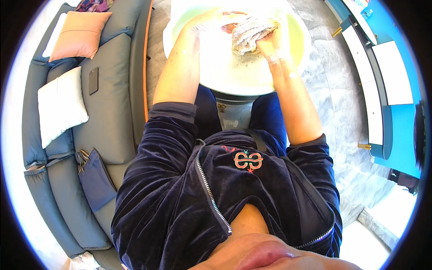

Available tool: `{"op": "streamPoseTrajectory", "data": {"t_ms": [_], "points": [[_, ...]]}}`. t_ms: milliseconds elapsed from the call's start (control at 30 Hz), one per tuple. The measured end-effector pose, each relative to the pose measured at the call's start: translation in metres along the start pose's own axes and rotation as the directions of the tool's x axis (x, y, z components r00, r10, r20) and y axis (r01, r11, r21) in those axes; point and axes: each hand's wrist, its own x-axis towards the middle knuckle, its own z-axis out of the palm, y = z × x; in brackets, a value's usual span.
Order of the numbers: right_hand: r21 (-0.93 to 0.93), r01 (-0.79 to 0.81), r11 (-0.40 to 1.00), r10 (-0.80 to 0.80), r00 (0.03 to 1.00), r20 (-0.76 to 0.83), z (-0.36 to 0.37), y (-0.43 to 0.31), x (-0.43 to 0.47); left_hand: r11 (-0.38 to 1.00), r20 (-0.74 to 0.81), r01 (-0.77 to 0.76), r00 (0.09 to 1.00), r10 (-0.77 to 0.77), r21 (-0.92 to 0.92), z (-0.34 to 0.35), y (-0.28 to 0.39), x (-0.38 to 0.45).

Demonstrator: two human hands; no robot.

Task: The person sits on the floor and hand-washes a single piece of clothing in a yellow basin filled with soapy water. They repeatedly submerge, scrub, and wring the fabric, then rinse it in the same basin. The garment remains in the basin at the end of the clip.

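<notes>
A crumpled, wet-looking cloth [251, 35], pale with darker streaks, is bunched over a large white basin [305, 44]. My right hand [268, 42] grips its right side. To the left of the cloth is my left hand [224, 22], its fingers apart and nothing visible between them. Strong glare washes out parts of both hands, so I cannot tell whether the left fingertips touch the cloth. Small dark specks show on the bright surface just below the cloth. The basin stands in front of my knees, and its far side is lost in the light.
A dark grey sofa [104, 118] runs along the left, with an orange cushion [79, 33], a white cushion [62, 104], a phone [93, 81] and a blue bag [97, 180] on it. At the right stands a white-fronted cabinet [368, 91] on grey floor tiles [344, 111].
</notes>
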Motion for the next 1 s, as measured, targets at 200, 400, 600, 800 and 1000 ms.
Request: {"op": "streamPoseTrajectory", "data": {"t_ms": [200,400,600,800,1000], "points": [[0.0,0.05,0.999,-0.05,0.998,-0.032,0.004,-0.008,-0.003,0.998,0.135,-0.034,0.99,0.041,-0.058,0.011,-0.005,0.012],[-0.101,0.107,0.989,-0.104,0.994,0.028,-0.008,-0.003,0.01,0.962,0.077,-0.258,0.965,0.251,0.093,0.027,-0.012,0.021],[-0.517,-0.114,0.848,0.002,0.978,-0.211,-0.015,0.009,0.004,0.983,0.023,0.185,0.983,-0.185,-0.016,-0.01,-0.03,0.02],[-0.556,-0.484,0.676,0.452,0.868,-0.206,-0.015,0.009,-0.009,0.977,-0.108,-0.07,0.993,0.049,-0.202,-0.037,-0.047,0.033],[-0.489,-0.582,0.65,0.457,0.813,-0.361,-0.024,0.022,0.004,0.773,-0.202,-0.305,0.952,0.231,-0.556,-0.037,-0.037,0.018]]}}
